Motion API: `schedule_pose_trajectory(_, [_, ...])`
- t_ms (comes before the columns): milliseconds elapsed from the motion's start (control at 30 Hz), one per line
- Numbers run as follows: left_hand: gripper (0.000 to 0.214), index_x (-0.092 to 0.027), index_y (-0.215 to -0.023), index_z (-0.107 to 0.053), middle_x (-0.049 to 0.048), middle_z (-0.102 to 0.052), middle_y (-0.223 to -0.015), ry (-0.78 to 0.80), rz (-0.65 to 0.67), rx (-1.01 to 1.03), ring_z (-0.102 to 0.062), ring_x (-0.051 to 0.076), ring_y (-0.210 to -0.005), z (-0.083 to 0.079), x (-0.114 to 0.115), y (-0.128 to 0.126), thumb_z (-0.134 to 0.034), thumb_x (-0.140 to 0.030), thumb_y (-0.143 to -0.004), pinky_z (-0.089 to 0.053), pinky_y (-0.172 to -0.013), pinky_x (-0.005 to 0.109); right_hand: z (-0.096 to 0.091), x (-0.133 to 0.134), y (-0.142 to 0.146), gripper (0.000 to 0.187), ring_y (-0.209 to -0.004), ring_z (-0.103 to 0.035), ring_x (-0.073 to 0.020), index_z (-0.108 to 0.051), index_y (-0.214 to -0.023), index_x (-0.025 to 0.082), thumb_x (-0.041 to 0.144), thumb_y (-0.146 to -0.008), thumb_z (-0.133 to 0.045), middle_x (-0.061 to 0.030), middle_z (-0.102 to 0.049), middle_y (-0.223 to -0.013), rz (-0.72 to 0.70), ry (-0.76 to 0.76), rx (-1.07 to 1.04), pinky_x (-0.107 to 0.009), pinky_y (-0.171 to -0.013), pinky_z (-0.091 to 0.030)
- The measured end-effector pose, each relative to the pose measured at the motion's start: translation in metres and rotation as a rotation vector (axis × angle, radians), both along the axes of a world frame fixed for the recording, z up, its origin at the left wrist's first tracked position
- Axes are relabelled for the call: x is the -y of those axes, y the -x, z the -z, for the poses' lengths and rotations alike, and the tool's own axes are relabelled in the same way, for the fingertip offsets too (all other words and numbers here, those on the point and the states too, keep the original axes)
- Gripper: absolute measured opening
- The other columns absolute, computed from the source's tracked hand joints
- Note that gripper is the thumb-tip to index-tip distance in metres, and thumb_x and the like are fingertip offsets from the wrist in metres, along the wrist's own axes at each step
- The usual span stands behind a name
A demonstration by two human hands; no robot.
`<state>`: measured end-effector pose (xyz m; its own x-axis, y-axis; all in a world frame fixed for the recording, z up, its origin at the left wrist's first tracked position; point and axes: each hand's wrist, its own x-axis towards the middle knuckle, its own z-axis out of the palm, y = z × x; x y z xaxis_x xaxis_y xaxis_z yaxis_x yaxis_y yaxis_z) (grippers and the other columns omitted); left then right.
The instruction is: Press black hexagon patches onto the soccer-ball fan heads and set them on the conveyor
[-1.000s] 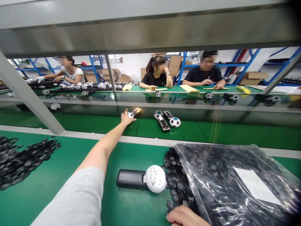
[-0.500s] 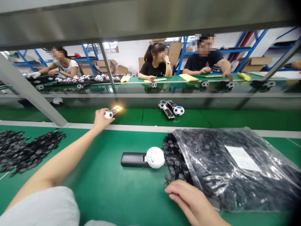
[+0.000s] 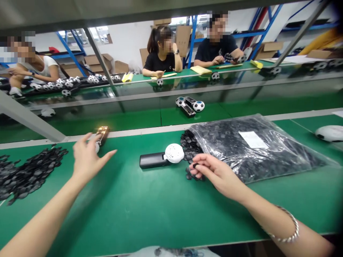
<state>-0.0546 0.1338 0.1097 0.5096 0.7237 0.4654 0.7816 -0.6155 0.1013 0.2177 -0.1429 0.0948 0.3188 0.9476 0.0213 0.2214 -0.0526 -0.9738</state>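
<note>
- Left hand (image 3: pixel 87 157): fingers spread, thumb stretched well out to the side. Just behind it we see a lit device (image 3: pixel 103 134); its round head is mostly hidden by the fingers, and we cannot tell whether they touch it.
- Right hand (image 3: pixel 221 175): fingertips pinching a small black piece (image 3: pixel 195 166), its outline largely covered.
- Between the hands, a white-headed device (image 3: pixel 174 153) lies on the green tabletop (image 3: pixel 120 214), black handle towards the left hand.
- Beyond the right hand, a clear bag (image 3: pixel 227 142) of black pieces, some spilled at its mouth; the hand blocks part of the spill.
- Left pile (image 3: pixel 32 171) runs out of view.
- Far right: a white, ball-like object (image 3: pixel 329 132), blurred and cut off.
- Upper right: a co-worker's yellow sleeve (image 3: pixel 323 38), the rest out of view.
</note>
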Motion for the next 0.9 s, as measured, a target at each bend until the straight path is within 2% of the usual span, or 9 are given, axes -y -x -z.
schedule_pose_trajectory(67, [0.068,-0.019,-0.124,-0.041,0.0112,-0.046,-0.126,0.189,0.280,-0.029,-0.039,0.029,-0.120,-0.005,0.022,-0.035,-0.054,-0.060,-0.071,-0.030,-0.101,0.042,-0.008,-0.006,0.001,0.020,-0.073,-0.064,-0.0136,-0.050,-0.101,0.018,0.032,-0.087,-0.046,-0.0064,-0.065,-0.088,-0.006,0.015,0.019,-0.028,-0.066,-0.054])
schedule_pose_trajectory(167, [0.070,-0.018,-0.131,-0.036,0.0094,-0.050,-0.126,0.586,0.555,-0.221,-0.046,0.025,-0.115,-0.005,0.048,-0.093,-0.050,-0.058,-0.075,-0.039,-0.094,0.034,-0.017,-0.017,0.003,0.017,-0.072,-0.064,-0.0140,-0.052,-0.092,0.017,0.031,-0.086,-0.047,-0.0062,-0.066,-0.085,0.003,-0.012,0.078,-0.028,-0.066,-0.053])
schedule_pose_trajectory(200, [0.067,-0.018,-0.129,-0.038,0.0084,-0.054,-0.122,0.638,0.627,-0.314,-0.051,0.024,-0.109,-0.003,0.054,-0.108,-0.052,-0.054,-0.074,-0.041,-0.089,0.031,-0.018,-0.021,0.004,0.016,-0.073,-0.063,-0.0142,-0.052,-0.090,0.017,0.031,-0.085,-0.047,-0.0060,-0.066,-0.085,0.012,-0.038,0.095,-0.028,-0.065,-0.052])
schedule_pose_trajectory(300, [0.057,-0.021,-0.117,-0.052,0.0055,-0.061,-0.103,0.573,0.701,-0.493,-0.057,0.022,-0.092,-0.001,0.065,-0.133,-0.062,-0.046,-0.066,-0.045,-0.074,0.027,-0.022,-0.030,0.006,0.013,-0.078,-0.061,-0.0146,-0.055,-0.089,0.017,0.028,-0.084,-0.049,-0.0051,-0.064,-0.087,0.042,-0.127,0.177,-0.028,-0.069,-0.050])
schedule_pose_trajectory(433, [0.037,-0.019,-0.097,-0.058,0.0075,-0.055,-0.093,0.402,0.574,-0.477,-0.054,0.025,-0.087,0.001,0.075,-0.124,-0.063,-0.032,-0.063,-0.044,-0.067,0.030,-0.022,-0.036,0.013,0.010,-0.077,-0.058,-0.0135,-0.057,-0.087,0.018,0.025,-0.083,-0.051,-0.0028,-0.062,-0.086,0.018,-0.186,0.240,-0.027,-0.072,-0.048])
schedule_pose_trajectory(500, [0.028,-0.017,-0.095,-0.055,0.0098,-0.052,-0.097,0.303,0.487,-0.448,-0.052,0.025,-0.089,0.003,0.081,-0.116,-0.055,-0.022,-0.068,-0.043,-0.067,0.032,-0.020,-0.038,0.021,0.009,-0.076,-0.057,-0.0128,-0.057,-0.087,0.018,0.023,-0.084,-0.050,-0.0019,-0.061,-0.084,-0.068,-0.186,0.231,-0.025,-0.070,-0.047])
schedule_pose_trajectory(633, [0.030,-0.016,-0.099,-0.048,0.0106,-0.054,-0.098,0.163,0.392,-0.462,-0.048,0.025,-0.090,0.007,0.092,-0.107,-0.048,-0.014,-0.069,-0.042,-0.066,0.032,-0.006,-0.043,0.038,0.008,-0.079,-0.057,-0.0135,-0.058,-0.087,0.018,0.020,-0.084,-0.050,-0.0025,-0.063,-0.086,-0.303,-0.203,0.356,-0.026,-0.074,-0.046])
schedule_pose_trajectory(767, [0.033,-0.014,-0.102,-0.047,0.0105,-0.059,-0.092,0.173,0.461,-0.503,-0.048,0.026,-0.088,0.008,0.098,-0.098,-0.048,-0.014,-0.070,-0.040,-0.072,0.035,0.011,-0.047,0.044,0.011,-0.086,-0.056,-0.0152,-0.057,-0.090,0.018,0.018,-0.086,-0.046,-0.0047,-0.063,-0.092,-0.301,-0.230,0.481,-0.029,-0.080,-0.045])
schedule_pose_trajectory(900, [0.035,-0.011,-0.104,-0.050,0.0137,-0.058,-0.094,0.184,0.573,-0.576,-0.048,0.028,-0.088,0.009,0.105,-0.080,-0.046,-0.011,-0.069,-0.039,-0.073,0.039,0.015,-0.046,0.044,0.011,-0.088,-0.057,-0.0157,-0.057,-0.090,0.019,0.020,-0.086,-0.047,-0.0046,-0.063,-0.092,-0.276,-0.223,0.443,-0.031,-0.082,-0.045])
